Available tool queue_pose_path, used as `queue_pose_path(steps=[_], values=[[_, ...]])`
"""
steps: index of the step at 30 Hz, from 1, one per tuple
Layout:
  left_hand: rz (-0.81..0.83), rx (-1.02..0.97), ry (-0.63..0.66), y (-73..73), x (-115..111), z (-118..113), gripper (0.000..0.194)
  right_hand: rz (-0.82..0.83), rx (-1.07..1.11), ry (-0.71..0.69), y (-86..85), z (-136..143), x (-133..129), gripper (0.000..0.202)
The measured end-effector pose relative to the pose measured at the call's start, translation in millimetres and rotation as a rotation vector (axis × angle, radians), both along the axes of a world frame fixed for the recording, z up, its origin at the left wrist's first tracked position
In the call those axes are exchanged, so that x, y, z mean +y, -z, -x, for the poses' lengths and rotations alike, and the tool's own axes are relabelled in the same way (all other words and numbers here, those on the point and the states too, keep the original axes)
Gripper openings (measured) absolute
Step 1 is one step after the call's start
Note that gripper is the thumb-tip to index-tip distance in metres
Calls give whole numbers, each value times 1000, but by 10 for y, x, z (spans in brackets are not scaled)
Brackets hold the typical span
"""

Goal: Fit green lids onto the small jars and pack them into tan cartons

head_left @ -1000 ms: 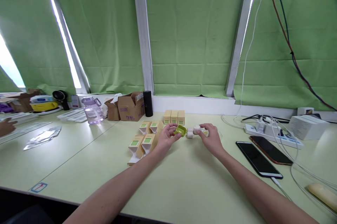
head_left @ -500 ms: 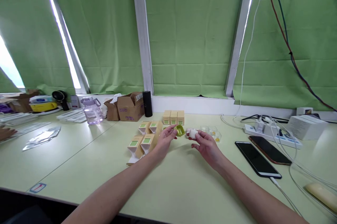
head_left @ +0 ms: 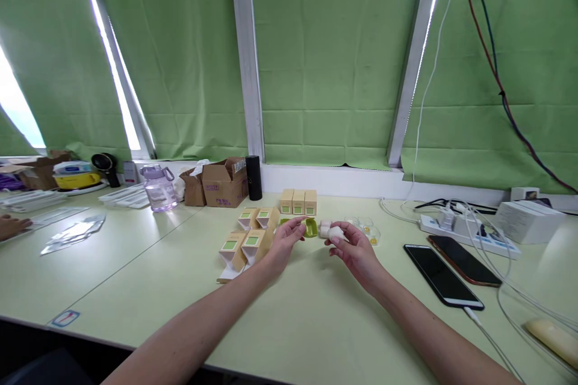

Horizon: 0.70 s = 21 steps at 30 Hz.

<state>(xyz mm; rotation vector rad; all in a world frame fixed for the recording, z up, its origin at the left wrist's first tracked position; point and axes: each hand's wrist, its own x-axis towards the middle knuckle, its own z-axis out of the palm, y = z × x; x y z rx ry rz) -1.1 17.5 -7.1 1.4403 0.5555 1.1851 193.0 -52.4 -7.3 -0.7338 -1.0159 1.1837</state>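
Pinching a small green container [head_left: 310, 228], the left hand [head_left: 283, 241] works toward the table's [head_left: 316, 325] far edge, near its middle. Close by, the right hand [head_left: 356, 250] grips a small white piece [head_left: 335, 233]; both apparently need light pressure. Clear cups [head_left: 372, 234] sit right, green-labelled cartons [head_left: 232, 246] left, phones [head_left: 442, 275] toward the right edge.

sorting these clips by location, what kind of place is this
Probably a shared packing workroom: rows of small beige cardboard boxes with green labels, open brown cardboard cartons, and another person's hand at the same long pale table.
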Motion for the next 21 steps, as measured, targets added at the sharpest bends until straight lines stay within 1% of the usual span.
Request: queue_pose_path(steps=[2,5,8,11,15,18,21], values=[[2,15,-7,0,-4,-1,51,27,-26,44,43,-18,46,46],[6,50,-40,1,-4,-1,54,126,-61,95,103,-55,109,46],[3,74,-62,1,1,-2,57,196,-28,60,120,-89,136,45],[6,87,-83,0,0,-4,57,149,17,28,95,-91,125,50],[-6,108,-65,-3,-17,-14,59,44,-29,72,61,-42,103,54],[-66,148,-62,-7,-38,-25,57,7,-95,127,59,-1,101,54],[-164,219,-113,-9,-55,-30,50,-9,-140,160,66,17,107,55]])
